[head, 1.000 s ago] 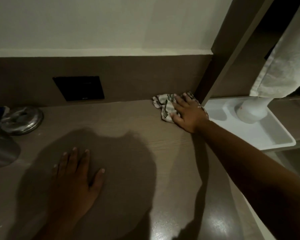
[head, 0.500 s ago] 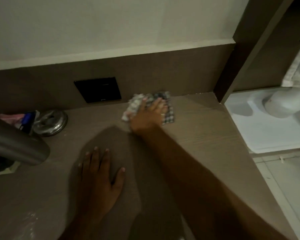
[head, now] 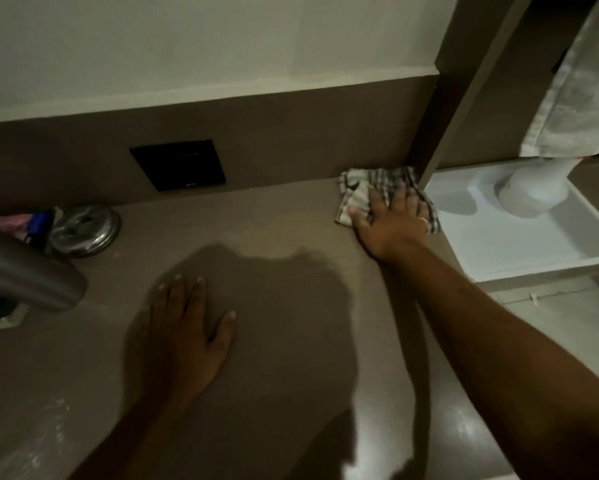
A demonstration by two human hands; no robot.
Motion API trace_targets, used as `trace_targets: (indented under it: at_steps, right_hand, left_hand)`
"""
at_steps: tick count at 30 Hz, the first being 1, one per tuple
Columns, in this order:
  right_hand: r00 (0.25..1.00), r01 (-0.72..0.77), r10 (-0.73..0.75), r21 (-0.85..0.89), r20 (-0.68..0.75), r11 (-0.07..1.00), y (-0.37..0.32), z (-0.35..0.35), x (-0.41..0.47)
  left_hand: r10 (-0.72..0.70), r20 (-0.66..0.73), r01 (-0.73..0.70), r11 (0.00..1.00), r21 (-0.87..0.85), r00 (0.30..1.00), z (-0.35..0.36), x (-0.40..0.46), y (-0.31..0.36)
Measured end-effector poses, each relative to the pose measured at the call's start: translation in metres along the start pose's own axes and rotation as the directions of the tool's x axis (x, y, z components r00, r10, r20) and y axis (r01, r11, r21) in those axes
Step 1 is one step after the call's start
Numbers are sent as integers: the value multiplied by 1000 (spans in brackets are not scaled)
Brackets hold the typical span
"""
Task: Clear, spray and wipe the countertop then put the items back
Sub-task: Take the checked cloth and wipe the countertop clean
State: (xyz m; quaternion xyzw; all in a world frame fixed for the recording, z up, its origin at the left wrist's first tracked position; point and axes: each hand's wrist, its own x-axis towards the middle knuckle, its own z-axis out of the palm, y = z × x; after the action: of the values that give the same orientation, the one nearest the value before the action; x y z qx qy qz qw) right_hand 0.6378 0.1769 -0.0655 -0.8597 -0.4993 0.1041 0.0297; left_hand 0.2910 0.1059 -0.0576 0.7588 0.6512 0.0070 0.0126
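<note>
At the bench's back corner we wipe, right hand spread flat on the cloth, left hand flat; next, sweep back leftward.

1. Wall: pale, plain, above a brown backsplash.
2. Black plate: set flush in the backsplash.
3. Brown post: vertical, at the right end of the backsplash.
4. White tray: right of the post, lower level.
5. Pale towel: hangs above the tray.
6. Metal spout: at left edge.
7. Light: dim.
</note>
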Motion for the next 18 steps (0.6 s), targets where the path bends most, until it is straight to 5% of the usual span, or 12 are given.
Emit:
trace_targets:
  at_steps: [2, 8, 13, 16, 18]
  right_hand:
    - [998, -58, 58, 32, 3, 998, -17, 10, -30]
    - [929, 369, -366, 61, -56, 927, -69, 48, -185]
    - [879, 450, -459, 97, 126, 888, -45, 23, -198]
    - [933, 335, -358, 303, 23, 892, -23, -1, -189]
    - [968, 247, -247, 294, -39, 923, 5, -9, -179]
  left_hand:
    - [-31, 11, 31, 998, -47, 999, 1, 0, 2]
    - [-28, -20, 27, 998, -60, 999, 10, 1, -2]
    - [-13, 47, 15, 999, -43, 999, 5, -2, -2]
    - [-89, -15, 86, 989, -121, 996, -8, 0, 8]
    - [-54, -149, 19, 974, -227, 987, -17, 1, 34]
